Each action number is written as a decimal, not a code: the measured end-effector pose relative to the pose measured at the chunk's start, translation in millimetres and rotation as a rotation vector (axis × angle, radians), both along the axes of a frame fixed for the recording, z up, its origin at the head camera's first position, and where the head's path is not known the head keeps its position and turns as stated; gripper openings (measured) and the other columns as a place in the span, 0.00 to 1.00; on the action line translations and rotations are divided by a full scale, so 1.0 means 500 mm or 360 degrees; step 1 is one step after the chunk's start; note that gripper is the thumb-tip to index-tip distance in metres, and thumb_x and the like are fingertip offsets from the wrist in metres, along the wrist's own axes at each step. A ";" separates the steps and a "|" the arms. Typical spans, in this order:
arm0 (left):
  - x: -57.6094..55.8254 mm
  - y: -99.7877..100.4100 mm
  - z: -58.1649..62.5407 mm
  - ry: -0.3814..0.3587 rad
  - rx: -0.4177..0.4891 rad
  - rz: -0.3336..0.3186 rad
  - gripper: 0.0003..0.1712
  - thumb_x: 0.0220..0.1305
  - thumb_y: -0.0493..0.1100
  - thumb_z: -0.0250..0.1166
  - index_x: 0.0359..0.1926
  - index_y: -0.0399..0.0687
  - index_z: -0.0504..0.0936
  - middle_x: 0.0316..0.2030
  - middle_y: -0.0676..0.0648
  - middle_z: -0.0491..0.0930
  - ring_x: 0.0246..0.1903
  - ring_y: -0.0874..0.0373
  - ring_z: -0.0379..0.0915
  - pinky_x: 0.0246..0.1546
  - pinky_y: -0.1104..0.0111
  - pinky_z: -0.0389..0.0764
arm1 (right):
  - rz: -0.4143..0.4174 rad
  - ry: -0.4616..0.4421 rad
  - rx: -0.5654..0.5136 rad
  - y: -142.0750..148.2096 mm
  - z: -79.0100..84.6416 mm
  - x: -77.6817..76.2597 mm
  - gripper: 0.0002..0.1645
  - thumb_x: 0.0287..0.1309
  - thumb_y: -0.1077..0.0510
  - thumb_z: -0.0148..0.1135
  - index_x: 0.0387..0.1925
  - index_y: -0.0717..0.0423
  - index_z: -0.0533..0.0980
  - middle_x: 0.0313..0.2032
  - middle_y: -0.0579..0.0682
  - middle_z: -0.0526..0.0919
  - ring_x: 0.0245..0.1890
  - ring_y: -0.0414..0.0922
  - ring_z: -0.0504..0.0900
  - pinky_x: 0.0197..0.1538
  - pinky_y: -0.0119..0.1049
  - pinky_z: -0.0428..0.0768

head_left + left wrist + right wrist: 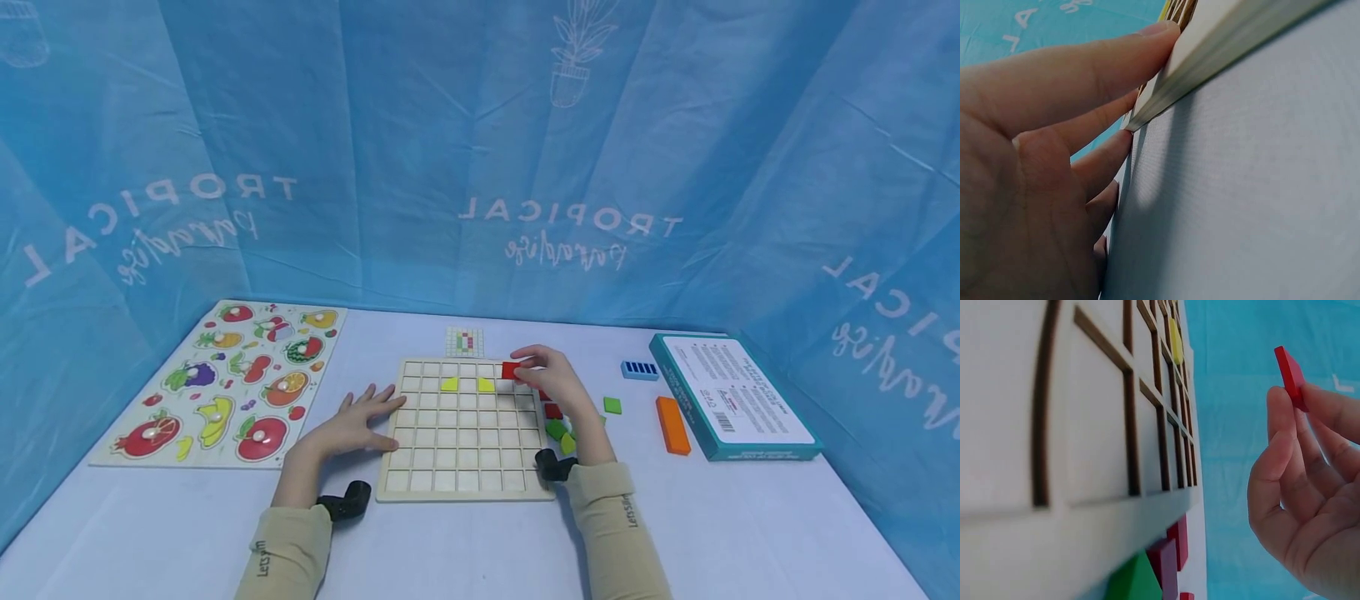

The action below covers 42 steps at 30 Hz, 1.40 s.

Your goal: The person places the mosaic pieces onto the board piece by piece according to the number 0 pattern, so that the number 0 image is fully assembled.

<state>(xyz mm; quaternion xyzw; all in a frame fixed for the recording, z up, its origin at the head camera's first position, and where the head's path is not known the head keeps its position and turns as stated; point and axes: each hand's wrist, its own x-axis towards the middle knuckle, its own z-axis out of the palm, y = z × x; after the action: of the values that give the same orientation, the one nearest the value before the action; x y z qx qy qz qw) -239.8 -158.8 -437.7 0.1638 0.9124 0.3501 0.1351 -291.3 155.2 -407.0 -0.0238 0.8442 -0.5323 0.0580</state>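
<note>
A wooden grid board (457, 437) lies on the table, with two yellow tiles (449, 384) in its upper cells. My right hand (553, 377) pinches a red square tile (511, 371) between thumb and fingertips, over the board's upper right corner. In the right wrist view the red tile (1290, 376) is raised above the board's surface. My left hand (351, 425) is spread at the board's left edge, fingertips and thumb touching it; the left wrist view has the thumb (1104, 65) against the rim. Behind the board lies a small pattern card (465, 342) with coloured squares.
Loose red tiles (552, 411) and green tiles (556, 429) lie along the board's right side, partly under my right arm. A green tile (612, 405), a blue piece (639, 370), an orange block (672, 425) and a teal box (738, 396) sit further right. A fruit puzzle (232, 383) lies left.
</note>
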 end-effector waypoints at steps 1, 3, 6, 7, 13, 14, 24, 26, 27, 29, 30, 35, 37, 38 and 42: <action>0.000 0.000 0.001 0.0000 -0.0001 -0.0001 0.46 0.44 0.47 0.68 0.66 0.39 0.63 0.69 0.34 0.49 0.69 0.36 0.29 0.66 0.44 0.26 | 0.0010 0.0002 -0.0005 -0.003 -0.001 -0.001 0.16 0.57 0.61 0.59 0.49 0.55 0.76 0.45 0.56 0.78 0.38 0.49 0.81 0.46 0.42 0.80; 0.000 0.001 0.003 0.0000 -0.0001 -0.0002 0.46 0.44 0.47 0.68 0.66 0.39 0.63 0.69 0.34 0.49 0.69 0.36 0.29 0.66 0.44 0.26 | 0.0028 -0.0002 -0.0005 -0.009 -0.004 -0.003 0.17 0.56 0.61 0.60 0.49 0.56 0.76 0.44 0.56 0.78 0.37 0.49 0.80 0.45 0.42 0.81; -0.001 0.000 0.002 0.0004 0.0003 -0.0007 0.46 0.44 0.47 0.68 0.66 0.39 0.63 0.69 0.34 0.49 0.69 0.36 0.29 0.66 0.43 0.26 | 0.0041 -0.0015 -0.0004 -0.021 -0.006 -0.005 0.16 0.55 0.62 0.61 0.48 0.57 0.76 0.42 0.56 0.78 0.36 0.48 0.80 0.43 0.40 0.82; -0.001 0.000 0.002 0.0002 0.0003 -0.0007 0.46 0.45 0.47 0.68 0.66 0.39 0.63 0.69 0.34 0.48 0.69 0.36 0.29 0.66 0.44 0.26 | 0.0045 -0.0019 -0.0009 -0.025 -0.006 -0.006 0.16 0.55 0.63 0.61 0.47 0.58 0.76 0.42 0.56 0.78 0.37 0.47 0.80 0.42 0.40 0.82; -0.002 -0.003 0.000 -0.0005 0.0010 -0.0012 0.46 0.45 0.47 0.68 0.66 0.39 0.63 0.69 0.34 0.48 0.69 0.36 0.29 0.66 0.44 0.26 | 0.0081 -0.0047 0.0049 -0.050 -0.002 -0.015 0.12 0.52 0.65 0.63 0.41 0.58 0.77 0.39 0.54 0.78 0.35 0.47 0.77 0.38 0.38 0.82; -0.002 -0.003 0.000 -0.0005 0.0015 -0.0012 0.46 0.45 0.47 0.68 0.66 0.39 0.63 0.69 0.34 0.48 0.69 0.35 0.29 0.66 0.44 0.26 | 0.0087 -0.0050 0.0073 -0.054 -0.002 -0.018 0.12 0.52 0.64 0.63 0.40 0.57 0.77 0.38 0.54 0.78 0.33 0.47 0.77 0.37 0.38 0.82; -0.006 -0.003 -0.006 -0.0001 0.0016 -0.0008 0.45 0.45 0.47 0.68 0.65 0.39 0.63 0.69 0.34 0.49 0.69 0.35 0.29 0.65 0.44 0.26 | 0.0216 0.0046 0.0324 -0.093 -0.005 -0.040 0.06 0.51 0.66 0.63 0.33 0.57 0.77 0.31 0.51 0.79 0.32 0.44 0.75 0.33 0.32 0.76; -0.006 -0.003 -0.007 -0.0001 0.0022 -0.0005 0.45 0.45 0.46 0.68 0.65 0.39 0.63 0.69 0.34 0.49 0.69 0.35 0.29 0.66 0.44 0.26 | 0.0238 0.0067 0.0357 -0.100 -0.006 -0.043 0.05 0.51 0.66 0.62 0.32 0.58 0.77 0.30 0.50 0.79 0.32 0.44 0.75 0.33 0.32 0.75; -0.007 -0.003 -0.008 0.0004 0.0022 -0.0005 0.45 0.45 0.46 0.68 0.65 0.39 0.63 0.69 0.34 0.49 0.69 0.35 0.29 0.65 0.44 0.26 | 0.0249 0.0072 0.0364 -0.103 -0.008 -0.045 0.04 0.51 0.66 0.62 0.31 0.58 0.77 0.30 0.50 0.79 0.32 0.44 0.75 0.33 0.31 0.75; -0.007 -0.003 -0.009 0.0009 0.0023 -0.0007 0.45 0.45 0.46 0.68 0.65 0.39 0.63 0.69 0.34 0.49 0.69 0.35 0.29 0.65 0.43 0.26 | 0.0265 0.0079 0.0393 -0.109 -0.009 -0.047 0.03 0.52 0.66 0.62 0.30 0.57 0.77 0.30 0.50 0.79 0.32 0.44 0.75 0.33 0.31 0.74; -0.007 -0.003 -0.010 0.0011 0.0023 -0.0006 0.45 0.45 0.46 0.68 0.65 0.39 0.63 0.69 0.34 0.49 0.69 0.35 0.29 0.65 0.44 0.26 | 0.0270 0.0078 0.0413 -0.111 -0.010 -0.047 0.03 0.52 0.66 0.62 0.30 0.57 0.77 0.30 0.49 0.79 0.32 0.44 0.74 0.33 0.31 0.73; -0.007 -0.003 -0.012 0.0008 0.0024 -0.0006 0.45 0.45 0.46 0.68 0.65 0.39 0.63 0.69 0.34 0.49 0.69 0.36 0.29 0.66 0.44 0.25 | 0.0276 0.0052 0.0507 -0.120 -0.013 -0.048 0.04 0.51 0.66 0.63 0.28 0.55 0.77 0.29 0.48 0.78 0.32 0.44 0.74 0.34 0.32 0.74; -0.006 -0.003 -0.011 0.0005 0.0028 -0.0006 0.45 0.45 0.46 0.68 0.65 0.39 0.63 0.69 0.34 0.49 0.69 0.36 0.29 0.66 0.44 0.25 | 0.0278 0.0040 0.0526 -0.123 -0.014 -0.049 0.04 0.51 0.66 0.63 0.28 0.55 0.77 0.29 0.48 0.78 0.32 0.44 0.74 0.34 0.33 0.74; -0.006 -0.003 -0.011 0.0003 0.0029 -0.0006 0.46 0.45 0.46 0.68 0.65 0.39 0.63 0.69 0.34 0.49 0.69 0.36 0.29 0.66 0.44 0.25 | 0.0281 0.0037 0.0535 -0.123 -0.014 -0.049 0.04 0.51 0.66 0.63 0.29 0.55 0.77 0.29 0.48 0.78 0.32 0.44 0.74 0.35 0.33 0.74; -0.005 -0.003 -0.008 -0.0003 0.0032 -0.0006 0.46 0.45 0.46 0.68 0.66 0.39 0.63 0.69 0.35 0.49 0.69 0.36 0.29 0.66 0.45 0.25 | 0.0294 0.0040 0.0565 -0.126 -0.015 -0.051 0.04 0.51 0.66 0.64 0.29 0.55 0.78 0.29 0.47 0.78 0.31 0.43 0.73 0.34 0.32 0.74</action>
<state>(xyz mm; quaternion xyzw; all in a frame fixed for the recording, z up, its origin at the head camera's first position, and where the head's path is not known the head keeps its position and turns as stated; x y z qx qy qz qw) -242.5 -160.3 -441.7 0.1664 0.9083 0.3592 0.1351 -316.6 92.3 -414.6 -0.0972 0.9198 -0.3670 0.0992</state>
